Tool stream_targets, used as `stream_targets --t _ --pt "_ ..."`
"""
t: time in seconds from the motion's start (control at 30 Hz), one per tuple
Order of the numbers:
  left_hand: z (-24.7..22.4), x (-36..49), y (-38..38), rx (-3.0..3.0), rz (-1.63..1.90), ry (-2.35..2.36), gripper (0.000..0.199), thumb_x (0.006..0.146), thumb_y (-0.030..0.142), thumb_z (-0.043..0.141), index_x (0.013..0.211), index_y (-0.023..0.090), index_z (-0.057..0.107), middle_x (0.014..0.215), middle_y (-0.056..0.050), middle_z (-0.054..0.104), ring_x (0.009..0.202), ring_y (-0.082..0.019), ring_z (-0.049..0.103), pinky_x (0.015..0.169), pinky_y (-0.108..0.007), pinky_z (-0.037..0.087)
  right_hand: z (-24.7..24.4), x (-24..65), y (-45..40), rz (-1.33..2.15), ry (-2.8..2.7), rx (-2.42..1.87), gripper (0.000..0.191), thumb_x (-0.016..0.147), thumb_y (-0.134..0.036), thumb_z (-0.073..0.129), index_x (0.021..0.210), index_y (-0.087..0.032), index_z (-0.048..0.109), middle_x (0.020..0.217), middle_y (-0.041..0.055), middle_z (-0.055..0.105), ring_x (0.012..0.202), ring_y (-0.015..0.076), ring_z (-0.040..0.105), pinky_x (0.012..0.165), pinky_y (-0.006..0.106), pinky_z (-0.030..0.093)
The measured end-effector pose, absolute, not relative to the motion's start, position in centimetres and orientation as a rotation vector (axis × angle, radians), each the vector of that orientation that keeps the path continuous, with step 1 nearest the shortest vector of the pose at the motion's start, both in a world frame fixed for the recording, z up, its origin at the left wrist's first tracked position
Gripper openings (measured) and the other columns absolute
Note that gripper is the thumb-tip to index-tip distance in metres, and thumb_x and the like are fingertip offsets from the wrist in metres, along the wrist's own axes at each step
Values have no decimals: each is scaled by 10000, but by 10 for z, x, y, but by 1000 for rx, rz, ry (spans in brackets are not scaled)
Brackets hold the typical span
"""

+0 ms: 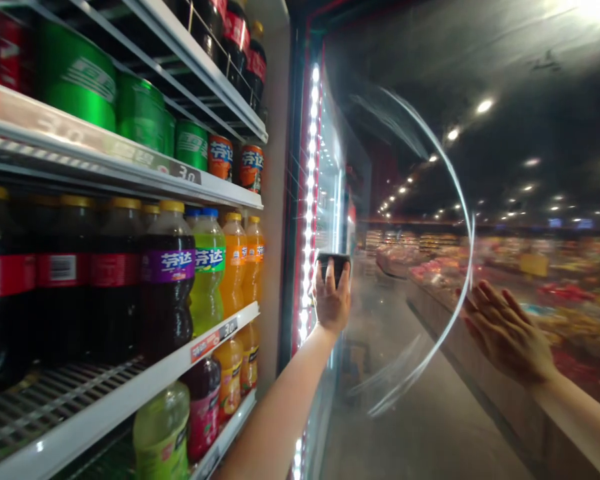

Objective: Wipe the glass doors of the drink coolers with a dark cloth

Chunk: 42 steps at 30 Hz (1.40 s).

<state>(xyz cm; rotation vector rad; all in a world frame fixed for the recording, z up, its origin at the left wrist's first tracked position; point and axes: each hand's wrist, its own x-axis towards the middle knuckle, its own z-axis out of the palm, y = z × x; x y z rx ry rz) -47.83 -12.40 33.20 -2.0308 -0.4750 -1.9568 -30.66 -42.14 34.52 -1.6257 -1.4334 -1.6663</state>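
My left hand (333,299) is raised at the middle of the view, its fingers apart over a dark rectangular patch (341,262) on the glass door (400,200), beside a bright LED strip (310,200). Whether that dark patch is an object in the fingers cannot be made out. To the right, my right hand (513,333) is held up with fingers stretched out, flat toward the glass, nothing in it. Between the hands a curved white streak (463,193) arcs across the glass.
On the left are cooler shelves (130,413) with green cans (75,77), dark cola bottles (63,287), a purple-label bottle (167,280) and orange bottles (233,267). Through the glass appear blurred store displays (570,293) and ceiling lights.
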Motion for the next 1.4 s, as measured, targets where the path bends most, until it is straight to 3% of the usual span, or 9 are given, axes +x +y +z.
stream_targets --t 0.13,0.23,0.43,0.73,1.03,1.13,1.23,1.33,1.4 --pt "279 -499 -114 -1972 -1840 -396 528 909 71 607 1391 286 619 1421 -139 597 1429 -365 458 1111 -558 476 345 -307 -421 -1625 -1421 -1650 613 1047 -350 439 1604 -417 192 1571 52 441 1434 258 449 1243 482 306" --pt "294 -513 -101 -1997 -1748 -280 554 922 45 583 1400 322 604 1419 -92 610 1385 -301 515 1117 -487 481 346 -309 -420 -1619 -1420 -1656 610 1045 -342 434 1605 -412 200 1567 52 450 1438 252 442 1247 479 300" --pt "366 -524 -76 -2017 -1755 -428 605 942 56 536 1460 369 539 1535 -41 526 1455 -293 429 1184 -485 409 345 -303 -419 -1596 -1421 -1673 656 1017 -365 493 1605 -416 207 1570 46 452 1450 248 423 1261 454 279" --pt "272 -520 -92 -2075 -1669 -698 616 945 95 547 1519 306 472 1573 -107 473 1512 -335 339 1215 -558 362 344 -299 -420 -1607 -1425 -1671 690 1011 -296 515 1611 -406 192 1567 63 464 1450 260 433 1244 493 307" --pt "384 -503 -89 -2042 -1776 -764 559 984 157 505 1525 292 464 1630 -75 393 1553 -336 234 1253 -567 268 346 -300 -420 -1603 -1420 -1670 639 1022 -359 496 1606 -389 239 1581 55 442 1459 260 420 1245 482 299" --pt "345 -505 -98 -2083 -1770 -788 544 990 171 504 1522 282 468 1626 -75 400 1556 -311 232 1259 -528 280 345 -298 -421 -1609 -1421 -1674 638 1023 -341 499 1605 -386 244 1578 55 449 1460 256 422 1244 482 300" --pt "267 -513 -113 -2133 -1743 -791 572 978 186 537 1538 250 441 1621 -112 398 1552 -329 239 1239 -535 319 345 -296 -420 -1616 -1430 -1673 655 1019 -310 510 1609 -375 232 1571 61 460 1463 251 418 1245 480 300" --pt "203 -520 -124 -2226 -1724 -621 580 961 185 565 1528 230 455 1587 -142 444 1497 -349 365 1189 -511 407 346 -297 -421 -1631 -1434 -1689 653 1010 -301 528 1609 -322 267 1568 80 460 1471 250 405 1256 465 281" --pt "192 -521 -125 -2250 -1727 -559 567 952 186 582 1506 255 487 1573 -136 466 1441 -331 461 1148 -460 465 348 -298 -421 -1638 -1433 -1714 633 1004 -292 535 1598 -282 317 1562 91 459 1472 245 401 1264 445 268"
